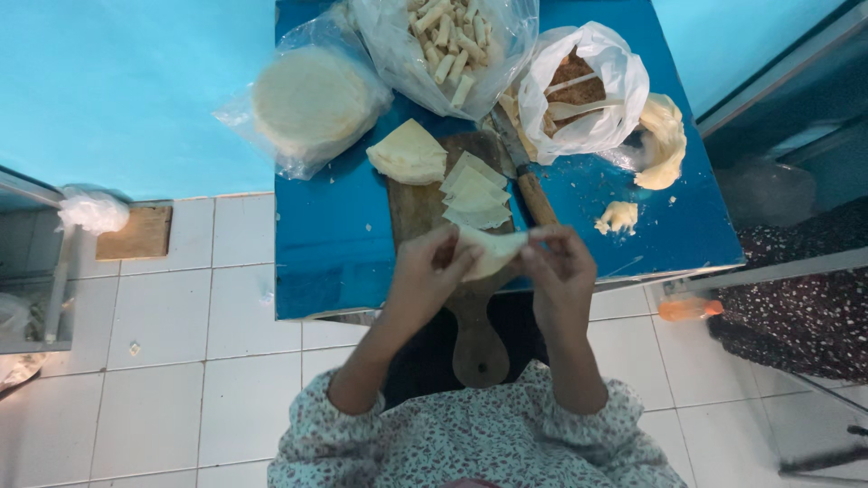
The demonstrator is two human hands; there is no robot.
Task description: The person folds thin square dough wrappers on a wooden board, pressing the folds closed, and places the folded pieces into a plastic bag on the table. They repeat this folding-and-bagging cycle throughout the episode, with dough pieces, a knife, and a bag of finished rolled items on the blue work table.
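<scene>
My left hand (427, 276) and my right hand (562, 271) together hold a pale triangular pastry sheet (493, 251) above the near end of a wooden cutting board (418, 212). The fingers of both hands pinch and fold its edges. On the board just beyond lies a small pile of cut pastry triangles (475, 194). A thicker folded stack of pastry sheets (409, 154) rests at the board's far left corner. A knife with a wooden handle (533, 194) lies along the board's right side.
The board sits on a blue table (330, 235). At the back are a bag of round wrappers (307, 99), a bag of rolled sticks (448, 41) and a white bag with brown filling (579, 90). Dough lumps (665, 140) lie right. White tiled floor lies below.
</scene>
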